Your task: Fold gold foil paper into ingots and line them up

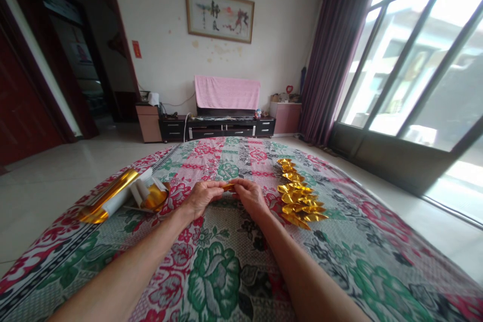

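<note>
A small piece of gold foil paper (228,187) is stretched between my two hands over the middle of the flowered cloth. My left hand (202,197) pinches its left end. At the other end, the fingers of my right hand (249,196) close on it and hide part of it. To the right lies a row of folded gold foil pieces (300,195) with pointed ends, overlapping one another. On the left rest a curled sheet of gold foil paper (113,197) and, beside it, a stack of gold and white paper (149,193).
A flowered cloth (215,276) covers the round-edged surface under my arms. Beyond it stands a low black cabinet (232,128), with a pink cloth (227,92) draped over something on top. Tall windows (411,70) and a purple curtain (332,55) are on the right.
</note>
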The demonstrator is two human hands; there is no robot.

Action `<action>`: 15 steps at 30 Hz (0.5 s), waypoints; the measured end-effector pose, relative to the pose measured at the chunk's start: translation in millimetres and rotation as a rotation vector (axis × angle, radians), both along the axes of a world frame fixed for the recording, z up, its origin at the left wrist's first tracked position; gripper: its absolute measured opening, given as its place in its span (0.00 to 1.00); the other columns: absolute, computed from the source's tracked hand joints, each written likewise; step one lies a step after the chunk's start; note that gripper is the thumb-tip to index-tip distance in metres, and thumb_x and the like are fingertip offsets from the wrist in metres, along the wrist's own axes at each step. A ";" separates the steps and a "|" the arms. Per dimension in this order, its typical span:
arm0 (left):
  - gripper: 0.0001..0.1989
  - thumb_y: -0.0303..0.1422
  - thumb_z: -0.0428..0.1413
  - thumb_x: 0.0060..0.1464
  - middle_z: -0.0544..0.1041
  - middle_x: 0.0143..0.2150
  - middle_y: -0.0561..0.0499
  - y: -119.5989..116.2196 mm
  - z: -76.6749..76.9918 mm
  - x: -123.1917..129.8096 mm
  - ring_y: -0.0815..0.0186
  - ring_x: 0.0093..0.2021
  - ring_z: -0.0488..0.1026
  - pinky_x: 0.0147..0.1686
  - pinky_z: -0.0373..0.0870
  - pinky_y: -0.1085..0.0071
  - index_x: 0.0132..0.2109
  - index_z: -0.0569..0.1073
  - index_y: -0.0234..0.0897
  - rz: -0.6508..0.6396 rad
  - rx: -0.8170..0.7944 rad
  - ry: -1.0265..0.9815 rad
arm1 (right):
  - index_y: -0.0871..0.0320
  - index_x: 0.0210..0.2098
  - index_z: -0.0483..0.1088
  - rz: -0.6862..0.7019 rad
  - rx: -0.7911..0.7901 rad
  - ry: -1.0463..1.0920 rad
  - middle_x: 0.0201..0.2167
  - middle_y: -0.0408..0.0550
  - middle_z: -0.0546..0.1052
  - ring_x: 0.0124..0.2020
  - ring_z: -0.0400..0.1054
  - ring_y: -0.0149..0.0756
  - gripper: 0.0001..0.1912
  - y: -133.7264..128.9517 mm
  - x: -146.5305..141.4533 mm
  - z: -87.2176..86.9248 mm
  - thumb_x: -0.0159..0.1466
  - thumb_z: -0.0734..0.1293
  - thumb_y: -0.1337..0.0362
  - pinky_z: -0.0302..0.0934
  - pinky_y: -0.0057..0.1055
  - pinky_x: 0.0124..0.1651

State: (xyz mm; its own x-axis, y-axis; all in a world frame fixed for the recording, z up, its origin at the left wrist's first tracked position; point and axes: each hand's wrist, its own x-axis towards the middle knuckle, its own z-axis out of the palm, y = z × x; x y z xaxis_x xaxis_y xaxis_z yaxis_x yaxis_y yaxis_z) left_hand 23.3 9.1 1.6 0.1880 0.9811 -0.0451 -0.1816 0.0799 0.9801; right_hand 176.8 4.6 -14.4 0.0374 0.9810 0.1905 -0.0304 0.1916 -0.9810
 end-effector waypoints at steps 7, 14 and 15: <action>0.10 0.25 0.60 0.34 0.79 0.31 0.48 -2.8 5.7 2.2 0.69 0.29 0.72 0.32 0.68 0.75 0.31 0.79 0.31 0.044 -0.016 -0.050 | 0.57 0.33 0.75 0.001 0.018 -0.056 0.28 0.43 0.78 0.26 0.70 0.31 0.12 0.0 -0.4 -0.8 0.52 0.64 0.62 0.65 0.27 0.32; 0.11 0.25 0.59 0.35 0.79 0.28 0.48 -0.7 2.6 1.5 0.71 0.28 0.72 0.30 0.68 0.77 0.32 0.79 0.30 0.041 -0.013 -0.021 | 0.58 0.34 0.75 -0.017 0.017 -0.074 0.27 0.43 0.77 0.26 0.69 0.31 0.13 3.2 -0.5 -4.4 0.53 0.63 0.62 0.64 0.25 0.30; 0.11 0.25 0.59 0.35 0.79 0.28 0.48 -0.6 2.4 1.5 0.71 0.27 0.72 0.30 0.68 0.77 0.32 0.79 0.30 0.041 -0.014 -0.019 | 0.58 0.35 0.75 -0.018 0.020 -0.076 0.27 0.43 0.77 0.26 0.69 0.31 0.13 3.3 -0.5 -4.5 0.53 0.63 0.62 0.64 0.25 0.30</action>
State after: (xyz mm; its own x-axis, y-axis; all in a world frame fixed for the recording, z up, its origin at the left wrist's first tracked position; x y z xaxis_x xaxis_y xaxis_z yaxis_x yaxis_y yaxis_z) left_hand 24.8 8.5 4.0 0.1482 0.9874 -0.0554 -0.2041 0.0853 0.9752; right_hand 176.3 7.9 -18.9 0.0396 0.9764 0.2125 0.0481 0.2106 -0.9764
